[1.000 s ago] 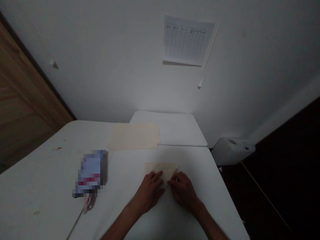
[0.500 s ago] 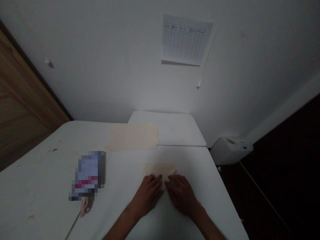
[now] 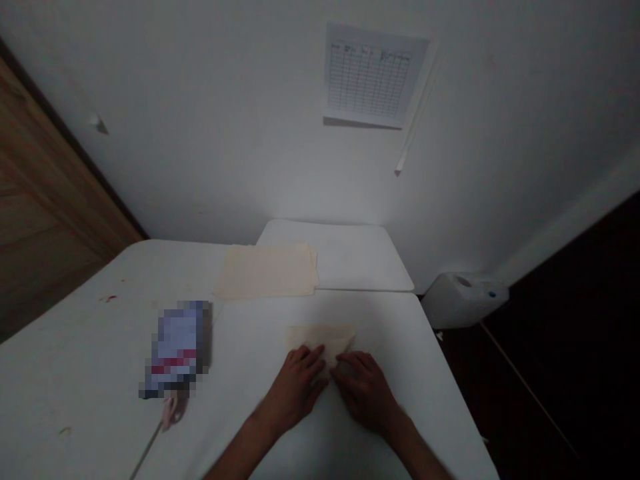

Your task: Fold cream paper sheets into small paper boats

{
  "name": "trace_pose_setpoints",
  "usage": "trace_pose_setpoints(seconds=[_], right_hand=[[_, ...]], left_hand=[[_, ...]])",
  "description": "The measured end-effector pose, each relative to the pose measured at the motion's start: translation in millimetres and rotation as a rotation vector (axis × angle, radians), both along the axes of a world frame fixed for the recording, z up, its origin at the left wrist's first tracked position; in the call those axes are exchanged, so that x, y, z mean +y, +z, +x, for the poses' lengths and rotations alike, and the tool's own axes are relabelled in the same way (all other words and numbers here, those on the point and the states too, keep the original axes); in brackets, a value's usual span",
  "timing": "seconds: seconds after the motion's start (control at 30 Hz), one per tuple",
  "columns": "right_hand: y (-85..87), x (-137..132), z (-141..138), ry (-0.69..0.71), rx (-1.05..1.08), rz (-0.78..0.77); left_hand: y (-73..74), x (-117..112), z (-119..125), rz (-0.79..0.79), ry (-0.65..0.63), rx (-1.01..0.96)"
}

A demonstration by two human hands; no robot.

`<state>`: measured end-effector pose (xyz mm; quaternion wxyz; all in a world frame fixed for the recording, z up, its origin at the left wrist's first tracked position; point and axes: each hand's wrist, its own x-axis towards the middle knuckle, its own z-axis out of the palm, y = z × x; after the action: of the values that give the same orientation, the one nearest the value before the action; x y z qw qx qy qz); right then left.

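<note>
On the white table point(image 3: 345, 308) in front of me lies a small cream sheet point(image 3: 317, 335), thin like paper, with a slanting fold at its right end. My left hand point(image 3: 303, 383) has its bent fingers closed on the sheet's near left part, thumb towards the middle. My right hand point(image 3: 363, 387) grips the near right part with curled fingers, close to the slanting fold. The two hands almost meet, and they hide the sheet's near edge. Farther back is a stack of larger cream sheets point(image 3: 267, 270).
A blurred blue-and-white object point(image 3: 177, 343) lies on the left, with a pinkish looped thing point(image 3: 173, 410) and a cord below it. A white plastic canister point(image 3: 460, 300) stands on the dark floor at right. A printed chart point(image 3: 373, 77) hangs on the wall.
My hands stay on the small sheet with only a slight shift of the fingers. The slanting fold at its right end shows a little more. The view has tilted marginally.
</note>
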<state>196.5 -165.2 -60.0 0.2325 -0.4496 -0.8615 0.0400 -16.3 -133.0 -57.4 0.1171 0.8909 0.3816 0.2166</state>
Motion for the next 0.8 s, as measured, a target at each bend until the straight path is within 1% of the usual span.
trace_pose_setpoints(seconds=[0.2,0.3,0.57,0.7,0.8], right_hand=[[-1.2,-3.2,-1.1,-0.002,-0.014,-0.085],[-0.9,-2.6,-2.0,0.004,-0.019,-0.097],[-1.8,-1.2,-2.2,0.010,-0.011,-0.116],[-5.8,-0.9,-1.4,0.032,-0.007,-0.138],[-5.8,-0.7,-1.5,0.015,-0.009,-0.156]], left_hand=[[2.1,1.1,0.6,-0.019,0.001,0.028],[2.9,1.1,-0.1,-0.031,-0.005,0.027],[11.4,2.0,-1.4,-0.065,-0.015,0.005],[8.7,3.4,-1.3,-0.075,-0.014,-0.008],[5.5,3.7,-1.7,-0.068,-0.010,-0.016]])
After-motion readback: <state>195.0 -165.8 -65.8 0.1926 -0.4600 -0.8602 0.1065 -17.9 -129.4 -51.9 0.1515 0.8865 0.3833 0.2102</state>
